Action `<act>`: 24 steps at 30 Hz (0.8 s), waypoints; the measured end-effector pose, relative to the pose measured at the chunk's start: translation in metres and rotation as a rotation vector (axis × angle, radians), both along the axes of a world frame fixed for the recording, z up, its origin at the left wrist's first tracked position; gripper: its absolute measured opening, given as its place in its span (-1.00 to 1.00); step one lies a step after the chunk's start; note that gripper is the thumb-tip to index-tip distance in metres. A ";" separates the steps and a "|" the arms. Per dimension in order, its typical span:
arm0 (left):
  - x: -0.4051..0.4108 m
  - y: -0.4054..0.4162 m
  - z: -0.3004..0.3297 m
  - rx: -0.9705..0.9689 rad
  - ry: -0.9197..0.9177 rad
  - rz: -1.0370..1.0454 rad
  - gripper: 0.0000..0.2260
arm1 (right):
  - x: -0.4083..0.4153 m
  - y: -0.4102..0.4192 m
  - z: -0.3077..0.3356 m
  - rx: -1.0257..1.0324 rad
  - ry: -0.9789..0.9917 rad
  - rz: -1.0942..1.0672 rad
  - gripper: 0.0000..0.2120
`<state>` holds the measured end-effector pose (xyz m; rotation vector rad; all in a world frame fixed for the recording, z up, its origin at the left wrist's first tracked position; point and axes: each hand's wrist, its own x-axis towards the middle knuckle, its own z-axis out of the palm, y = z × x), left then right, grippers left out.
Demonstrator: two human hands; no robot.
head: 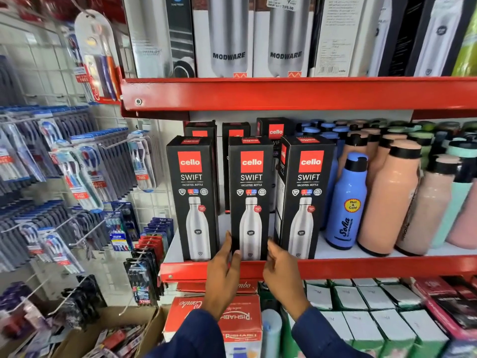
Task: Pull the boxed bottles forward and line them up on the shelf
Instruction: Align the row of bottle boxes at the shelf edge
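Observation:
Three black Cello Swift bottle boxes stand upright in a row at the front of the red shelf (361, 267): left box (192, 197), middle box (251, 197), right box (305, 197). Behind them stand three more of the same boxes (275, 130), further back. My left hand (223, 270) grips the lower left edge of the middle box, thumb on its front. My right hand (280, 267) presses the box's lower right edge. Both sleeves are dark blue.
Loose blue (346, 202), peach (389, 200) and mint bottles crowd the shelf right of the boxes. Modware boxes (228, 37) fill the shelf above. Toothbrush packs (77, 171) hang on a wire rack at left. Red cartons (229, 319) and white-topped boxes sit below.

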<state>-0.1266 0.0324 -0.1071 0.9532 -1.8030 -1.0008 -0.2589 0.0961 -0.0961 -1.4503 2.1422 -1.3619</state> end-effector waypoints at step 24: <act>0.080 0.015 0.001 -0.072 0.126 0.367 -0.85 | 0.067 0.011 -0.023 -0.290 -0.059 0.162 -0.50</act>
